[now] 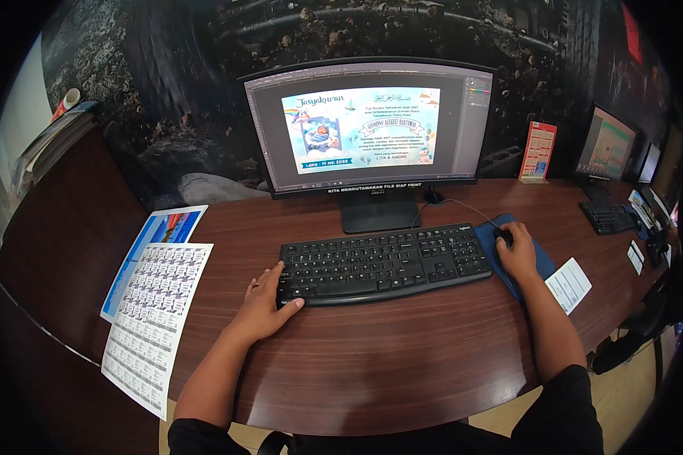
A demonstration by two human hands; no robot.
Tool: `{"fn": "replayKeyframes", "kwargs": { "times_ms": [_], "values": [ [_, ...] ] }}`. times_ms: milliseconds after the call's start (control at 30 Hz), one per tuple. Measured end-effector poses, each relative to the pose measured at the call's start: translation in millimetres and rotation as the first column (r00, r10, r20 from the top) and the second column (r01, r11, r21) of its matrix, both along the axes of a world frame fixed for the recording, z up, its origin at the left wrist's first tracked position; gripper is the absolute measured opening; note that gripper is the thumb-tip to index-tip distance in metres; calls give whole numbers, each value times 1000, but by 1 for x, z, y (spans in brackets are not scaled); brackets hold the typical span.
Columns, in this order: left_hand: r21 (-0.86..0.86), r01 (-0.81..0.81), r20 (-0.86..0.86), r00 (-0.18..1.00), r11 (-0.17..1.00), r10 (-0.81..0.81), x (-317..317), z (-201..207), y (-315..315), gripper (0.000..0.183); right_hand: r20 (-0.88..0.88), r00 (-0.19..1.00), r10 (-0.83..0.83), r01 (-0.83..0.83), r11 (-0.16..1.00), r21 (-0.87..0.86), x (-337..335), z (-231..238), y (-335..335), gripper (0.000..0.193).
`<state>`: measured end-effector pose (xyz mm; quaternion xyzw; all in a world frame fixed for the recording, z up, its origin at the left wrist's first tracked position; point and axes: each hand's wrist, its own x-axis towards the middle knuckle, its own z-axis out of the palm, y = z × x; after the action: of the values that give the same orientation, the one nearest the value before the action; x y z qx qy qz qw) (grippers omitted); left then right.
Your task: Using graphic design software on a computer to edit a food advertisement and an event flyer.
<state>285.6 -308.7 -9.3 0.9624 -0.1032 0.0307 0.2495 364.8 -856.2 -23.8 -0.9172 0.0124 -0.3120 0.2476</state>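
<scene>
My left hand rests at the left end of a black keyboard, its fingers stretched along the edge and the thumb near the lower left keys. On a blue mouse pad, my right hand is curled over a dark computer mouse, which it mostly covers. Behind the keyboard stands a wide black monitor on a square base. Its screen shows a light blue card design with a child's picture, inside an editing program with dark panels.
On the left of the brown wooden desk lie a printed sheet of labels and a blue sheet. A white paper touches the mouse pad. A red desk calendar, second monitor and second keyboard stand right.
</scene>
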Motion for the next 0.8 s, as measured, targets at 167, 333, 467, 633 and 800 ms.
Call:
{"fn": "replayKeyframes", "kwargs": {
  "times_ms": [167,333,467,633,800],
  "values": [
    [-7,-16,11,1000,1000,16,2,-4,2,93,-33,999,-5,5,1000,-19,2,-2,-2,28],
    [-12,-28,-20,999,1000,28,2,2,0,93,57,998,11,-12,1000,18,2,-2,-2,29],
    [-27,-18,-27,999,999,18,1,5,-1,94,-3,1000,8,-8,1000,-9,0,-1,-1,29],
    [-14,11,29,1000,1000,-11,0,3,1,92,-2,997,77,-76,997,18,2,-2,-3,28],
    [16,21,15,1000,1000,-21,-2,6,2,94,36,989,146,-147,989,5,3,-4,-1,26]
  ]
}}
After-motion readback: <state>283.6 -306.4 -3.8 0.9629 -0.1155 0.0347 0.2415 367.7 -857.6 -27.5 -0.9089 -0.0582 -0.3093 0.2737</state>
